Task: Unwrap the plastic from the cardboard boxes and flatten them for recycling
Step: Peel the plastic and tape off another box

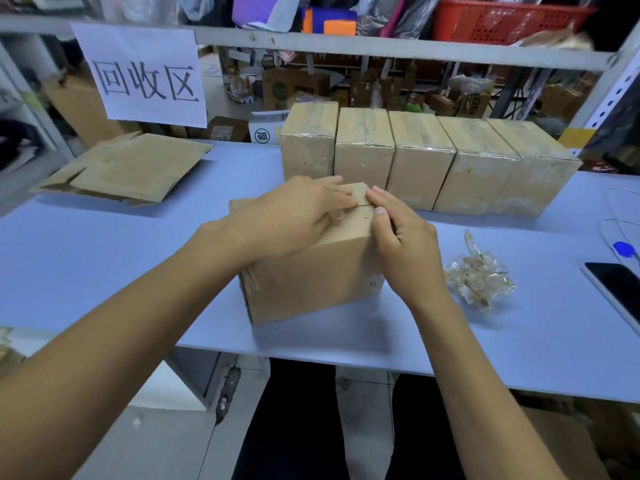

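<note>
Head view: pale blue table [104, 258] below a metal shelf. Centre frame, cardboard box [311, 278]; left hand [291, 216] lies on its top, fingers straight, right hand [398, 244] grips its right edge. Box top mostly hidden. Wrapped boxes [426, 161] behind, flattened cardboard [128, 168] upper left, crumpled plastic [479, 275] right, phone [620, 289] cut off.

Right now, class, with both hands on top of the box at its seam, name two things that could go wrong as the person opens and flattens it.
1. The left hand and right hand work at the seam of the box with bare fingertips; a cardboard edge or tape could nick them.
2. The crumpled plastic and the phone lie close on the right; swinging the box while flattening it might knock them off the table.
</note>
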